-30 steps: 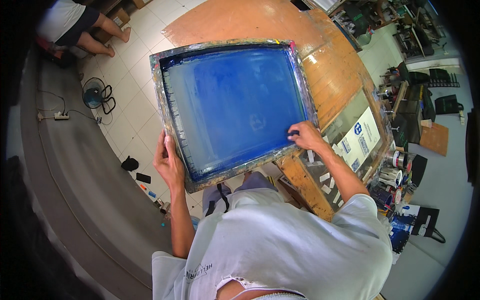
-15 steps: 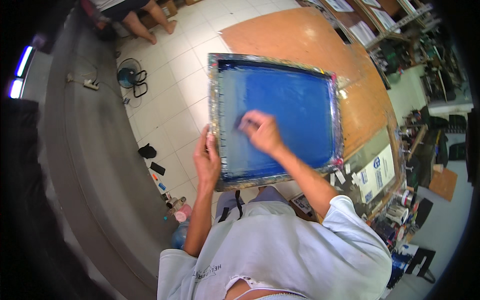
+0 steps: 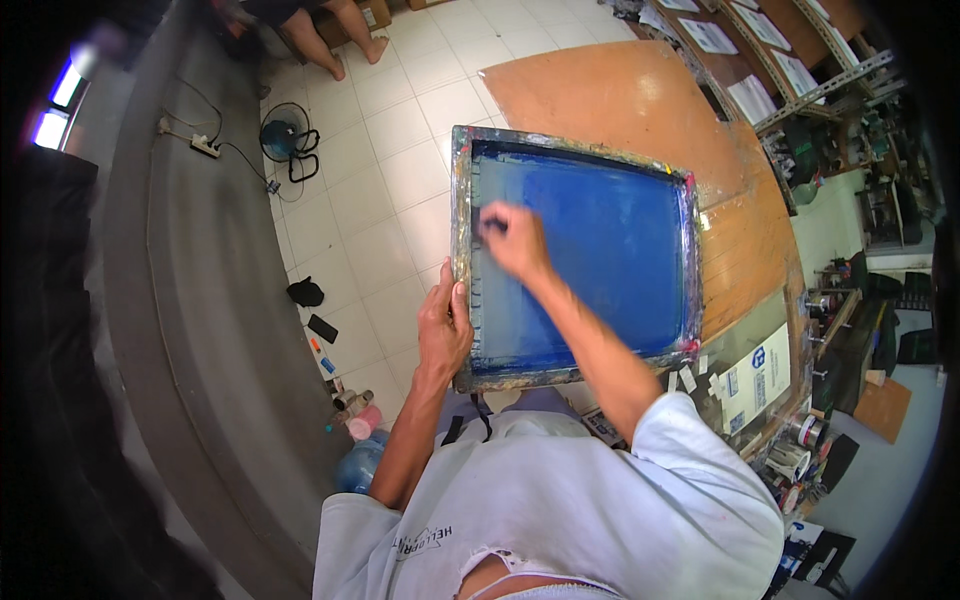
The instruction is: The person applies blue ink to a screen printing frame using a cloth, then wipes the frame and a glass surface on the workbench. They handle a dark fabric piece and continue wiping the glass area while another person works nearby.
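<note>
A screen printing frame (image 3: 461, 215) with a paint-spattered rim is tilted up in front of me, its right part over the table. Deep blue covers most of its mesh (image 3: 600, 255), while a paler grey-blue strip runs down the left. My left hand (image 3: 444, 325) is closed on the frame's left side, low down, thumb on the near face. Inside the frame, my right hand (image 3: 518, 240) pinches a small dark pad-like piece (image 3: 490, 226) against the mesh by the left rim. My fingers partly hide that piece, so its exact kind does not show.
An orange-brown table (image 3: 745, 235) extends behind and right of the frame, with a white printed sheet (image 3: 757, 378) on it. A shelf rack stands far right. To the left are a grey ledge (image 3: 215, 330), a fan (image 3: 285, 135) and a phone (image 3: 322, 328). Another person's legs (image 3: 335, 40) show at the top.
My right hand has shifted up the mesh and closer to the left rim with the dark piece. My left hand still grips the frame's side. The whole view has shifted slightly.
</note>
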`<action>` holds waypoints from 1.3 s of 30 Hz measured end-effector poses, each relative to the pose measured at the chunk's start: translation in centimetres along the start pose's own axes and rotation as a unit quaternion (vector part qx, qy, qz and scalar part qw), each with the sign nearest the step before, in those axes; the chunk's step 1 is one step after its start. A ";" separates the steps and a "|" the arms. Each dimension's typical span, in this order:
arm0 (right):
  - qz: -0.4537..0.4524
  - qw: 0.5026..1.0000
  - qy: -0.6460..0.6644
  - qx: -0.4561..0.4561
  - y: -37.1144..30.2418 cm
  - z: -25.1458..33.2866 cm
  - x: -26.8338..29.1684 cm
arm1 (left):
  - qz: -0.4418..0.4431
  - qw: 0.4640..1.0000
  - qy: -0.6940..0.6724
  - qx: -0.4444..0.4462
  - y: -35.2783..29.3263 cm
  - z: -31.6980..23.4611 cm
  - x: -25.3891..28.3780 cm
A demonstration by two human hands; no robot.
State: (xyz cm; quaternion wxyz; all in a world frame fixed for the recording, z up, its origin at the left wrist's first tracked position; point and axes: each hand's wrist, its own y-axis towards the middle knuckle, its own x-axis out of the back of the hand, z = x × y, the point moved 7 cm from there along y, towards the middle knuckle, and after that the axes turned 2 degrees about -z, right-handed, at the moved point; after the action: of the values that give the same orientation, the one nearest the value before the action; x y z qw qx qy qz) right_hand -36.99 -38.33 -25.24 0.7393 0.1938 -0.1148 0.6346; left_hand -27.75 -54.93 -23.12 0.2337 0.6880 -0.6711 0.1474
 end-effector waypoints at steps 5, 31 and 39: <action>-0.081 0.984 -0.055 0.149 -4.2 2.3 0.0 | 0.024 0.999 0.017 0.032 -0.4 -0.3 0.5; 0.232 0.957 0.134 0.112 -12.4 3.1 -1.5 | -0.005 0.997 -0.011 0.073 3.2 1.1 -0.3; 0.341 0.936 0.009 0.091 -12.6 -0.2 4.6 | -0.017 0.996 -0.078 0.035 2.7 0.4 -1.1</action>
State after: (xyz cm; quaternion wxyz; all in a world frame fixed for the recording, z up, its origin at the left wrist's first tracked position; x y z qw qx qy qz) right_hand -23.84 -35.70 -25.27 0.4587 0.2037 -0.1092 0.8580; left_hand -30.48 -54.15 -23.67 0.1587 0.7166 -0.6698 0.1124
